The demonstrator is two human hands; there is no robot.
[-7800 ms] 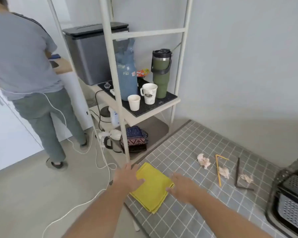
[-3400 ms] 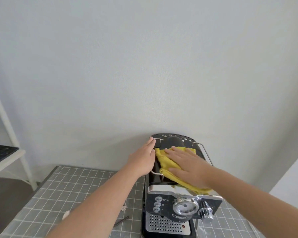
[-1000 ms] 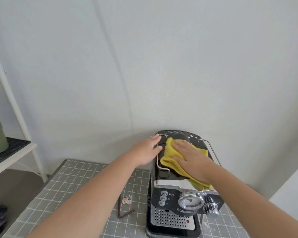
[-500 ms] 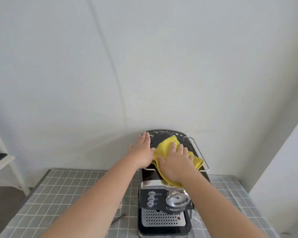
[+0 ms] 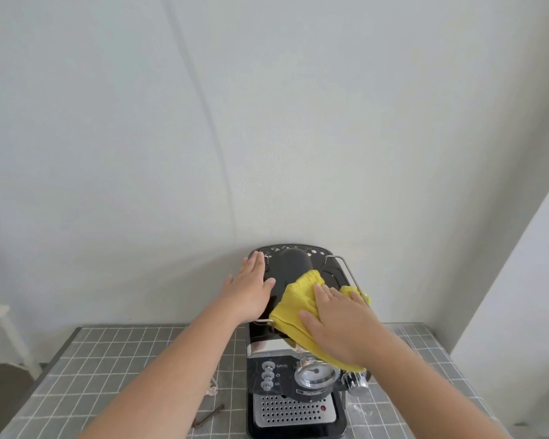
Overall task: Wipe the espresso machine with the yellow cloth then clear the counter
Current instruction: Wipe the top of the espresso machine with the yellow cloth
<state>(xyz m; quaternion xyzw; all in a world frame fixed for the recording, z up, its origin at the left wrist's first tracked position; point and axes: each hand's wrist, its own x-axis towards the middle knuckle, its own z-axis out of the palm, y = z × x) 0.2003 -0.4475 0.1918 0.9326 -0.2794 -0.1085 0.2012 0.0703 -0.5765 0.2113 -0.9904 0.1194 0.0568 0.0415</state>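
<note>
A black and chrome espresso machine [image 5: 293, 388] stands on the grey tiled counter [image 5: 114, 369] against the white wall. My right hand [image 5: 336, 324] lies flat on the yellow cloth [image 5: 293, 304], pressing it onto the machine's top near the right rail. My left hand [image 5: 249, 288] rests with fingers spread on the top's left edge, steadying the machine. The cloth drapes over the front edge above the pressure gauge [image 5: 314, 375].
A dark bent stick [image 5: 208, 419] and a crumpled paper scrap [image 5: 213, 389] lie on the counter left of the machine, partly hidden by my left arm. A white shelf frame [image 5: 0, 331] stands at the far left. A white wall corner [image 5: 514, 312] closes the right side.
My right hand has slid the cloth from the top's middle toward the right and front. My left hand stays on the machine's left edge. The camera view shifted slightly.
</note>
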